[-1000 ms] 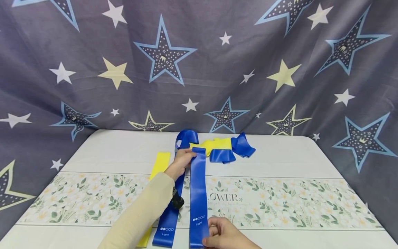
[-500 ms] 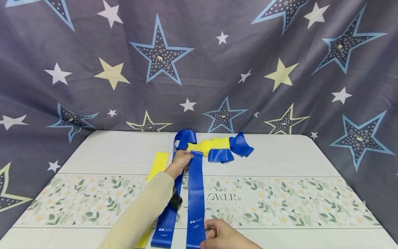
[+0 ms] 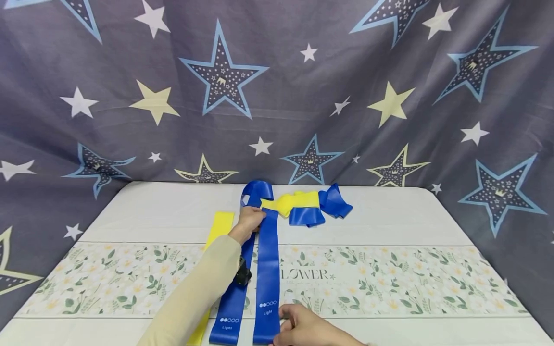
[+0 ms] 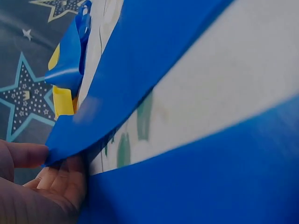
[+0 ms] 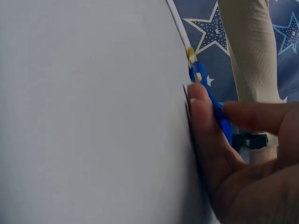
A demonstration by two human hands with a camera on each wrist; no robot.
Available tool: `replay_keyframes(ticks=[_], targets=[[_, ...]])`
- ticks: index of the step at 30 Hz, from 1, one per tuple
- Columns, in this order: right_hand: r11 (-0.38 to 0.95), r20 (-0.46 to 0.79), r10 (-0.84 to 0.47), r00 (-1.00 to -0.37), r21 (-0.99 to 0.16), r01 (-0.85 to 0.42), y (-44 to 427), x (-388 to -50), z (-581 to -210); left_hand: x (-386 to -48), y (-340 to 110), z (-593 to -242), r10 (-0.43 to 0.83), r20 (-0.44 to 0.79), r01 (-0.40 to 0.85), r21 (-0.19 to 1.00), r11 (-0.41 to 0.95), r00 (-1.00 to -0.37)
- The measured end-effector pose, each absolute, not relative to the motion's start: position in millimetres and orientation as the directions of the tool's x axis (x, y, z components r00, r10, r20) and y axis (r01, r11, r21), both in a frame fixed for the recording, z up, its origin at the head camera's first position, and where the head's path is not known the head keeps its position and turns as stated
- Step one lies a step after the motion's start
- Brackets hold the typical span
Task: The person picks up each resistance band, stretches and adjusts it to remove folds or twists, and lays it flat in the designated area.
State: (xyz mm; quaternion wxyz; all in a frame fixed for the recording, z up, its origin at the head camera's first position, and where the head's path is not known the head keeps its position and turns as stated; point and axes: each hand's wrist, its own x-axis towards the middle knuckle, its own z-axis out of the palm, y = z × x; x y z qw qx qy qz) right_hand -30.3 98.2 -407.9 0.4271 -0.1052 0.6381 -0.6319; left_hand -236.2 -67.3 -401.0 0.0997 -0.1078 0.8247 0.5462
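A blue resistance band [image 3: 268, 269] marked "Light" stretches lengthwise between my two hands. My left hand [image 3: 248, 222] pinches its far end between thumb and fingers, also seen in the left wrist view [image 4: 56, 172]. At the near end, my right hand [image 3: 303, 327] holds the band's right corner between thumb and fingers. Just left of it lies a second blue band [image 3: 229, 312], also marked "Light", partly under my left forearm. Further left is a flat yellow band [image 3: 222, 223], mostly covered by the sleeve.
Crumpled at the back of the table lie a looped blue band [image 3: 259, 189], a yellow band [image 3: 303, 199] and more blue bands [image 3: 335, 202]. The white table [image 3: 389, 216] has a floral strip across it. A star-patterned curtain [image 3: 277, 96] hangs behind.
Both hands have shifted left with the blue band, bringing it closer to the second blue band. The view has also drifted slightly.
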Motion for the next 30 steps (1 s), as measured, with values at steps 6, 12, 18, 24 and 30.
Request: replay_keyframes(ticks=[6,12,18,24,30], targets=[[0.278,-0.423,-0.597,-0.682,-0.906,0.318,108.1,-34.0,-399.9,-238.0,-62.8,-394.8,-0.025,-0.153,-0.144,0.846,0.514,-0.988],[0.349,-0.371,-0.534,-0.760,-0.915,0.201,122.4,-48.1,-396.0,-240.1,-61.3,-388.1,-0.006,-0.072,-0.064,0.838,0.542,-0.997],[0.410,-0.357,-0.500,-0.789,-0.900,0.148,136.6,-67.9,-394.4,-238.2,-59.3,-384.0,-0.054,0.010,-0.024,0.805,0.593,-0.999],[0.436,-0.350,-0.461,-0.815,-0.890,0.136,147.4,-90.7,-391.1,-239.5,-55.9,-381.0,-0.077,0.032,-0.018,0.814,0.581,-0.997],[0.468,-0.311,-0.345,-0.886,-0.875,0.125,150.1,-110.1,-386.9,-239.9,-53.6,-381.6,-0.070,0.021,-0.023,0.816,0.578,-0.997]])
